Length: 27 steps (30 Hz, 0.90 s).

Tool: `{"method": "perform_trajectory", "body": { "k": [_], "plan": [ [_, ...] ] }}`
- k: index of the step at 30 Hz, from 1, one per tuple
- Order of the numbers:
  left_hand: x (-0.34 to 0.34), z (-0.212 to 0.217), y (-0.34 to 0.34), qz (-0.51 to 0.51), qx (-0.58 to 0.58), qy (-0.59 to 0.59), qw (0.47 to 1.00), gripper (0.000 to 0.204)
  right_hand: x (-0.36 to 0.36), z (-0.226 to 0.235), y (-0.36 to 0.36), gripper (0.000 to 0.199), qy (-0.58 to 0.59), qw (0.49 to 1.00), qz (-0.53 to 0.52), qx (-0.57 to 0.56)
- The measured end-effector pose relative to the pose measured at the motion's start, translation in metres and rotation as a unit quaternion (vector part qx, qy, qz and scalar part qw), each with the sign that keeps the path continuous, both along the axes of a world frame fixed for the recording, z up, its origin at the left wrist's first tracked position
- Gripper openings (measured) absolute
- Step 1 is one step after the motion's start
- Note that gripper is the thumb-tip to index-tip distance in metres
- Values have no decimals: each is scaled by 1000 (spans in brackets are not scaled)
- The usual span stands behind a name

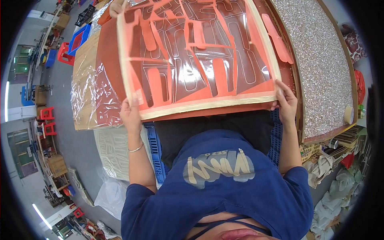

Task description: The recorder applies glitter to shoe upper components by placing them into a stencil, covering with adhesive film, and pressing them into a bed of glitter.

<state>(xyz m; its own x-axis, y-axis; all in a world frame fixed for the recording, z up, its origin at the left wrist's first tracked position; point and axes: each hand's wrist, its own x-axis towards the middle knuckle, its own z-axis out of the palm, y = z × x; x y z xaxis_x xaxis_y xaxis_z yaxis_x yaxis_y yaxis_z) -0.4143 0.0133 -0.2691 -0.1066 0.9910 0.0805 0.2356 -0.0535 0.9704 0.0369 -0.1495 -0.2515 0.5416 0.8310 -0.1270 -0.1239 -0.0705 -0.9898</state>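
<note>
Stretched before me is a clear plastic template sheet [188, 76] edged with cream tape and full of long cut-out shapes. My left hand [131, 114] is closed on its near left corner. At the near right corner my right hand [286, 100] pinches the taped edge, thumb on top. Coral-red material [222, 76] shows through and under the sheet, and its edge hangs below the near tape. Another person's hand [117, 7] holds the far left corner. The sheet's far edge runs out of the picture.
To the right lies a glittery silver-gold sheet [320, 60] with a tape roll [349, 115] on it. A loose coral piece [276, 40] lies beside the template. Plastic film [85, 84] covers the board on the left. Blue crates [156, 154] stand by my lap; red stools [47, 113] stand farther left.
</note>
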Motion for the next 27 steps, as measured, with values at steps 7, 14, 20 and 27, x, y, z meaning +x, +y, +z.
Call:
{"method": "perform_trajectory", "body": {
  "k": [7,14,20,27],
  "plan": [
    [4,13,2,10,-104,96,990,24,11,-19,-6,35,-63,989,60,-119],
    [2,5,0,29,-102,80,991,21,7,-15,-9,36,-79,989,62,-108],
    [-3,-3,-5,24,-70,109,991,22,4,-13,-12,37,-103,985,53,-128],
    [0,-9,-13,28,43,144,988,20,9,-18,-17,36,-60,991,33,-118]
  ]
}}
